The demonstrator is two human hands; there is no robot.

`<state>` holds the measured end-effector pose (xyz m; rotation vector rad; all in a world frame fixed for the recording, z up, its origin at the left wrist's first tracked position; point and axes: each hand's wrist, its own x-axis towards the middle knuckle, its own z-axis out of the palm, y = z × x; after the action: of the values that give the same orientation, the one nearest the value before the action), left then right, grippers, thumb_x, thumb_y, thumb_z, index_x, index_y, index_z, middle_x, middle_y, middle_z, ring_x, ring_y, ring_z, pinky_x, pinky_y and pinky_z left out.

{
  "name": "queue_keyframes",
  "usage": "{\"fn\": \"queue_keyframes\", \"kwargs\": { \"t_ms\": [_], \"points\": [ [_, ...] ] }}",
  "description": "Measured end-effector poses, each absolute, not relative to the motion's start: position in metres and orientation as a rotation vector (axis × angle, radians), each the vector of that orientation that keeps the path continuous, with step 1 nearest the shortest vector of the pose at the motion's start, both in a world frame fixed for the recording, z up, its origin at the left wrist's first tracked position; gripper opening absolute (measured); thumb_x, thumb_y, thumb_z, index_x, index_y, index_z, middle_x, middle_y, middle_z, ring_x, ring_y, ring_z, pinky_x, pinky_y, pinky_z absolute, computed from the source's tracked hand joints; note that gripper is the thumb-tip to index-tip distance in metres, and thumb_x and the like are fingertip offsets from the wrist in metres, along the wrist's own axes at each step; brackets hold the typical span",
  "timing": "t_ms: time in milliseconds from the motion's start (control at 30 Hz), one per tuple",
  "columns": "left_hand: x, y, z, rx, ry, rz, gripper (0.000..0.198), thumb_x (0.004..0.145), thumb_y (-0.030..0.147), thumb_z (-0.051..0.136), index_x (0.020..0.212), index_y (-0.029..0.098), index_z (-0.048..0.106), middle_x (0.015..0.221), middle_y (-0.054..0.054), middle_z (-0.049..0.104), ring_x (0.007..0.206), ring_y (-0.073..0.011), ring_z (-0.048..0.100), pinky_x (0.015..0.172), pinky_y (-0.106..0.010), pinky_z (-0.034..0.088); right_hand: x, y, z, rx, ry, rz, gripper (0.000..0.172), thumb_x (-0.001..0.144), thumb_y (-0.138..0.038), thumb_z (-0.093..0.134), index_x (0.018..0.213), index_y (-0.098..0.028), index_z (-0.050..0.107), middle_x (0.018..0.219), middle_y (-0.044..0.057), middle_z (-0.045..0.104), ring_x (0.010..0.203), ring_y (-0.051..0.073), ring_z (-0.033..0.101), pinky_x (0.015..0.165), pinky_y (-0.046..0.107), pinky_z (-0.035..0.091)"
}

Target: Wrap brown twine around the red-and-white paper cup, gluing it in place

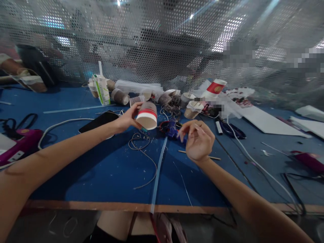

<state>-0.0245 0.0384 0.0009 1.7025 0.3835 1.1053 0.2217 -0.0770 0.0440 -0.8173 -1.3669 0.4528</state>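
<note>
Forearms [76,145] lie nearest, over the desk [101,179]; left hand [128,118] grips a paper cup [147,115] left of the half-curled right hand [199,140], whose pinch, if any, cannot be told. Light, even finger pressure should prevent buckling. Cup: greyish body, red band, pale end tilted toward wearer.

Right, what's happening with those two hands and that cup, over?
Left hand holds paper cup, tilted. Right hand raised, grip unclear. Loose cord and wooden stick on table nearby.
</note>
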Motion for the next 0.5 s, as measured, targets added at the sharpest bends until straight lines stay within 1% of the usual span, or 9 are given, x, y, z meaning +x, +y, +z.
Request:
{"fn": "queue_keyframes", "kwargs": {
  "t_ms": [67,133,200,267,333,400,433,500],
  "points": [
    [-0.014,0.029,-0.009,1.804,0.459,1.165,0.094,0.051,0.017,0.089,0.133,0.029,0.044,0.136,-0.013,0.053,0.127,-0.036,0.056,0.094,-0.053,0.058,0.218,-0.083,0.047,-0.75,-1.357,0.81,0.033,0.084,-0.047,0.048,0.06,-0.024,0.043,0.072,0.005,0.068,0.036,0.011,0.042,0.031,0.026,0.028],
    [-0.005,0.019,-0.018,1.869,0.6,1.285,0.095,0.051,0.02,0.089,0.133,0.025,0.042,0.138,-0.016,0.047,0.13,-0.0364,0.052,0.099,-0.054,0.055,0.215,-0.088,0.049,-0.718,-1.342,1.026,0.033,0.084,-0.045,0.052,0.061,-0.023,0.045,0.082,0.007,0.075,0.031,0.009,0.04,0.027,0.025,0.023],
    [0.001,0.011,-0.023,1.935,0.671,1.349,0.093,0.053,0.02,0.088,0.133,0.023,0.04,0.136,-0.016,0.044,0.129,-0.0351,0.051,0.101,-0.053,0.055,0.212,-0.091,0.049,-0.705,-1.349,1.105,0.035,0.084,-0.045,0.055,0.059,-0.022,0.046,0.085,0.009,0.077,0.029,0.009,0.041,0.026,0.025,0.022],
    [0.004,0.007,-0.025,2.004,0.677,1.388,0.09,0.057,0.023,0.086,0.134,0.024,0.04,0.134,-0.015,0.044,0.127,-0.033,0.052,0.1,-0.051,0.055,0.21,-0.093,0.048,-0.698,-1.385,1.129,0.039,0.084,-0.046,0.056,0.056,-0.022,0.044,0.084,0.01,0.078,0.029,0.009,0.042,0.026,0.025,0.021],
    [0.005,0.004,-0.024,2.051,0.66,1.419,0.085,0.061,0.025,0.085,0.133,0.025,0.04,0.131,-0.014,0.045,0.124,-0.0307,0.053,0.097,-0.048,0.057,0.21,-0.093,0.046,-0.711,-1.429,1.115,0.042,0.084,-0.048,0.057,0.053,-0.022,0.044,0.077,0.01,0.077,0.028,0.01,0.041,0.026,0.026,0.02],
    [0.006,0.003,-0.021,2.078,0.64,1.443,0.081,0.063,0.028,0.084,0.132,0.025,0.041,0.13,-0.013,0.045,0.122,-0.0293,0.053,0.096,-0.047,0.057,0.211,-0.091,0.045,-0.737,-1.477,1.073,0.046,0.085,-0.05,0.057,0.051,-0.022,0.043,0.065,0.008,0.073,0.028,0.01,0.039,0.026,0.026,0.019],
    [0.006,0.001,-0.019,2.092,0.627,1.45,0.079,0.064,0.03,0.084,0.132,0.025,0.042,0.129,-0.013,0.045,0.122,-0.0292,0.053,0.096,-0.047,0.057,0.212,-0.091,0.044,-0.754,-1.5,1.045,0.048,0.086,-0.05,0.057,0.049,-0.022,0.042,0.058,0.006,0.069,0.027,0.01,0.039,0.026,0.026,0.019],
    [0.006,-0.002,-0.014,2.125,0.599,1.451,0.078,0.067,0.036,0.083,0.132,0.025,0.041,0.129,-0.012,0.045,0.124,-0.0297,0.051,0.098,-0.048,0.056,0.214,-0.089,0.044,-0.767,-1.546,0.987,0.053,0.087,-0.051,0.056,0.046,-0.023,0.041,0.043,0.002,0.057,0.027,0.01,0.038,0.028,0.025,0.02]
  ]
}}
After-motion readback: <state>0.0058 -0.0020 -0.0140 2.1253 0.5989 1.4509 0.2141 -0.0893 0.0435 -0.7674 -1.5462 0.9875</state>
